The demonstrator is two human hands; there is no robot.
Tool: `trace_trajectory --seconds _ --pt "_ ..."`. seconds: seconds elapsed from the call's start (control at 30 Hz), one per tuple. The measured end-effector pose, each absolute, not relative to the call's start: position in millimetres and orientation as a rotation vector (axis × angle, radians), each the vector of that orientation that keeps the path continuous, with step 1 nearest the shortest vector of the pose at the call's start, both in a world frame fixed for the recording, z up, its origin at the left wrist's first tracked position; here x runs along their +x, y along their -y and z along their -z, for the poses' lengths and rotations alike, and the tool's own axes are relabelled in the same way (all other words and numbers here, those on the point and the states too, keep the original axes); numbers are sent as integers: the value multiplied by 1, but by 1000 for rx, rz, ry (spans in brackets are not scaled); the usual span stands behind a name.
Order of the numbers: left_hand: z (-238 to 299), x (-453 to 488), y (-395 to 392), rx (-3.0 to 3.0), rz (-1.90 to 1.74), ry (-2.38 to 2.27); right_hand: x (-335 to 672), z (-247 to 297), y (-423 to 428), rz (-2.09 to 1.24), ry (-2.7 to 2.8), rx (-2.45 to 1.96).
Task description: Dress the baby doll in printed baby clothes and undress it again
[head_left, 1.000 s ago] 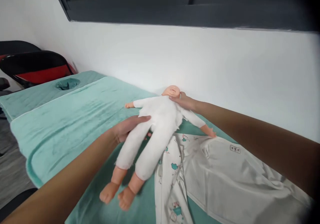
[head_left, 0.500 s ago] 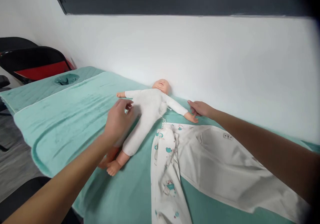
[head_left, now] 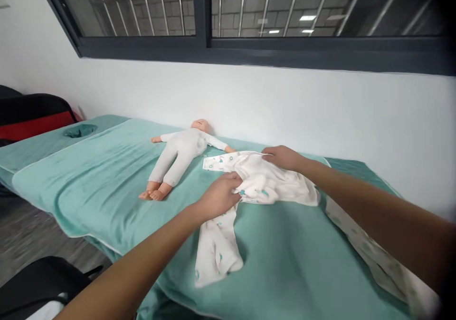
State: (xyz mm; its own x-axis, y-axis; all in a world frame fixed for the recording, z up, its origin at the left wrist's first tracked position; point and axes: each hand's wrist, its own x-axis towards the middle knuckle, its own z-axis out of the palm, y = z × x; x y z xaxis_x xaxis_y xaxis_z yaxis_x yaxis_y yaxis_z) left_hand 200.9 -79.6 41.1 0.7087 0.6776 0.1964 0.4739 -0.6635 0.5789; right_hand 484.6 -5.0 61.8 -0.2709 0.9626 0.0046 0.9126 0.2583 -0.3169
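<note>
A white baby top (head_left: pixel 267 184) with small teal prints lies in the middle of the padded table. My left hand (head_left: pixel 221 194) is closed on its near side, with one printed sleeve (head_left: pixel 217 253) spread below. At the upper edge, my right hand (head_left: pixel 283 157) pinches the fabric. Another sleeve (head_left: pixel 217 162) points left, toward the doll's arm. The baby doll (head_left: pixel 181 149) lies on its back in a white bodysuit, legs toward me, apart from both hands.
A teal cover (head_left: pixel 92 187) drapes the table, which has a round hole (head_left: pixel 80 130) at its far left. More printed white cloth (head_left: pixel 370 251) lies under my right forearm. The wall and barred window stand behind; a black-and-red chair (head_left: pixel 35 115) is at left.
The view has tilted up. My hands, earlier held near the doll's body and arm, are now on the baby top, which is bunched up between them. The doll looks still.
</note>
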Motion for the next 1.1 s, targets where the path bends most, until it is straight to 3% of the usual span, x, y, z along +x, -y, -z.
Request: trace_trajectory --seconds 0.2,0.33,0.47,0.53,0.7,0.87,0.97,1.1 --pt "-68 252 129 2564 -1357 -1069 443 -146 139 -357 2485 -1289" --pt "-95 261 142 2618 -1129 -1272 445 -175 215 -269 2438 -1459" --pt "-116 266 157 2386 -1012 -1407 465 -159 247 -398 2082 -2001" --pt "-122 271 169 2182 -1077 -1286 469 -139 249 -555 1987 -2032" --pt "-125 265 200 1910 -1078 -762 440 -97 241 -1072 1638 -1388" --pt "-101 211 197 2187 -1236 -908 382 -87 228 -1525 1189 -914" --pt "-78 170 191 2136 -1260 -1056 344 -84 221 -1643 1288 -822" --pt "-41 93 194 2156 -1262 -1221 312 -74 217 -1628 1853 -825"
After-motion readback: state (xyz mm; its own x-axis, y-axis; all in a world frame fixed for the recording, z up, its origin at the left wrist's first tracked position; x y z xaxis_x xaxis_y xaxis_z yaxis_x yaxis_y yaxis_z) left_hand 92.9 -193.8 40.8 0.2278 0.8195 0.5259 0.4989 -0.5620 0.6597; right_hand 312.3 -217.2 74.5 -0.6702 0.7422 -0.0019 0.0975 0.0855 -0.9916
